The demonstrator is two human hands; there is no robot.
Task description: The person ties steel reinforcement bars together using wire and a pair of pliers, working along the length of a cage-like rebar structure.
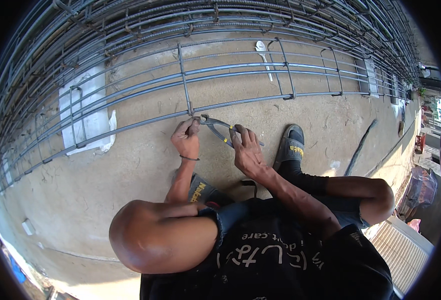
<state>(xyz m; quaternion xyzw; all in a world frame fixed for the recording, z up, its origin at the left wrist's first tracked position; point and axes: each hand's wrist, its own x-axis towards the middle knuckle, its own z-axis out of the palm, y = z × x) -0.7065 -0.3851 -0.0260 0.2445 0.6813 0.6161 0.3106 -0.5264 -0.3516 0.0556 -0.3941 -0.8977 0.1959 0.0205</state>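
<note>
My right hand (249, 152) grips the handles of a pair of pincers (213, 123), dark with yellow bands. Their jaws point left, close to the fingertips of my left hand (186, 138). That hand is closed in a pinch just below the near bar of a steel rebar cage (220, 103); whatever is in the pinch is too small to make out. A stirrup (184, 80) crosses the long bars and meets the near bar right above both hands. The cage lies lengthwise across the floor in front of me.
More rebar cages (220, 20) are piled behind. A white spoon (266, 60) lies on the floor beyond the near bars. White sheeting (83, 107) lies under the cage at left. My sandalled feet (291, 147) flank the work. A dark strip (363, 146) lies at right.
</note>
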